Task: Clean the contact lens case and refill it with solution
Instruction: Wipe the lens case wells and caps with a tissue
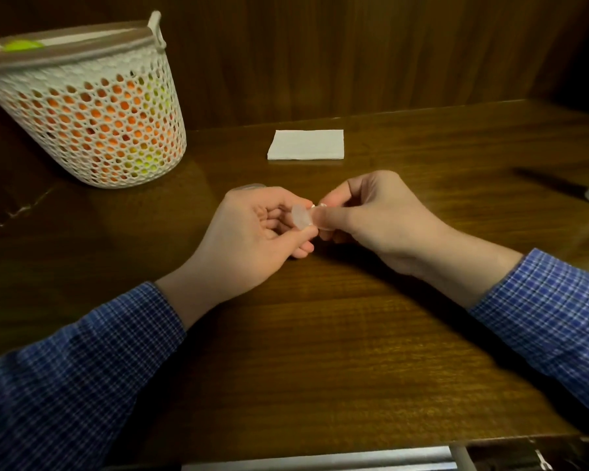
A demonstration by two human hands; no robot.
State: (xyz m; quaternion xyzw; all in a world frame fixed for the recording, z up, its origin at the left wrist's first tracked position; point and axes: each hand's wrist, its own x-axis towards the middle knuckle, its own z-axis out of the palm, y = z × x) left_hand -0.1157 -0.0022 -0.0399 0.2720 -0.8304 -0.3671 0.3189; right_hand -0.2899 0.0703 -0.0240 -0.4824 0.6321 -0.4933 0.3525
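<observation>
Pinching clear lens case (301, 216) between left hand (252, 239), right hand (371, 219); table (320, 334) bare toward near edge.

I see through one wide camera on my head, tilted forward and down over the table (320, 351). My hands sit close at frame centre, the wall panel stands behind. No second view shares this.

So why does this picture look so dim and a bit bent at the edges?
Head view: warm, low light; the wooden table shows soft glare near the white mesh basket. The wide lens bows the table's edges. The small translucent lens case, pinched between left hand and right hand, is slightly blurred, and the corners fall dark.
</observation>
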